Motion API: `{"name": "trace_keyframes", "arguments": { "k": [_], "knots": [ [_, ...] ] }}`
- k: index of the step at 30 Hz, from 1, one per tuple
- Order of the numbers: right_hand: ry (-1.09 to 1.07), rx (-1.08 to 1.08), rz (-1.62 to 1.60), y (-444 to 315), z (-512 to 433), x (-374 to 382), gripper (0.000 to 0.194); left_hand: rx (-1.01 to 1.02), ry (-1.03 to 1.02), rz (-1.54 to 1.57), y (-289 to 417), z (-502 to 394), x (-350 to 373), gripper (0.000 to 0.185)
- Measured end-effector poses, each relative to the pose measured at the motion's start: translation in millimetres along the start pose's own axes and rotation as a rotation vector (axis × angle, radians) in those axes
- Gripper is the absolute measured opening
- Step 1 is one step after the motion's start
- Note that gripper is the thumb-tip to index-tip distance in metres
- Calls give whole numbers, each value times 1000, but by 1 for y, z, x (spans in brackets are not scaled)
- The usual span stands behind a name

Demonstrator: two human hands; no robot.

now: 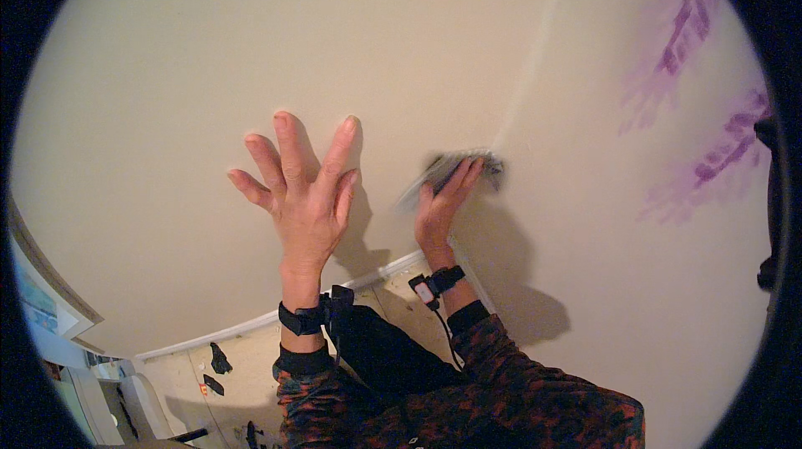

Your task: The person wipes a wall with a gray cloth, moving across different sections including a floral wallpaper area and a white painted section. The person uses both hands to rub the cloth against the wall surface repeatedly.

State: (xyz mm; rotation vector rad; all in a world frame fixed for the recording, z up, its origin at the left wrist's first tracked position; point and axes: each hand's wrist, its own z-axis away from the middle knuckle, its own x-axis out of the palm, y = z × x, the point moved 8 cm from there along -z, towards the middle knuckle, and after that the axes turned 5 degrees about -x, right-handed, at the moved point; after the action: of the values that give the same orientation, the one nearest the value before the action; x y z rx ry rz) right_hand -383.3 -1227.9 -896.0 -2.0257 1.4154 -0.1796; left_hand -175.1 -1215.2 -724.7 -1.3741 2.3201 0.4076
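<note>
My left hand [307, 198] rests against the cream wall [169, 154] with its fingers spread and nothing in it. To its right, my right hand [442, 208] presses a grey cloth [448, 166] to the wall beside the pale vertical line of the room's corner [529, 73]. The cloth is blurred, its folds bunched beneath the fingers. Part of it is hidden by that hand. Both wrists wear black straps, and the right one carries a small device [424, 290] with a cable.
Purple painted flower sprays [683, 29] mark the right wall. A white baseboard [244, 327] runs along the wall's foot. On the tiled floor [188, 367] lie black scraps [220, 358]. A doorway edge [56, 280] and pale furniture [144, 405] stand at lower left.
</note>
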Motion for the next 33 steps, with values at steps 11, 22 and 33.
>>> {"name": "trace_keyframes", "arguments": {
  "k": [11, 22, 33],
  "knots": [
    [90, -285, -144, -110, -87, -29, 83, 44, -124, 58, 1, 4, -8, 84],
    [115, -673, -11, -286, -134, -28, 91, -174, -12, -28, -64, -3, -61, 126],
    [113, -778, -212, -361, -149, -31, 85, -301, 197, -31, -119, -25, -133, 133]
  ]
}}
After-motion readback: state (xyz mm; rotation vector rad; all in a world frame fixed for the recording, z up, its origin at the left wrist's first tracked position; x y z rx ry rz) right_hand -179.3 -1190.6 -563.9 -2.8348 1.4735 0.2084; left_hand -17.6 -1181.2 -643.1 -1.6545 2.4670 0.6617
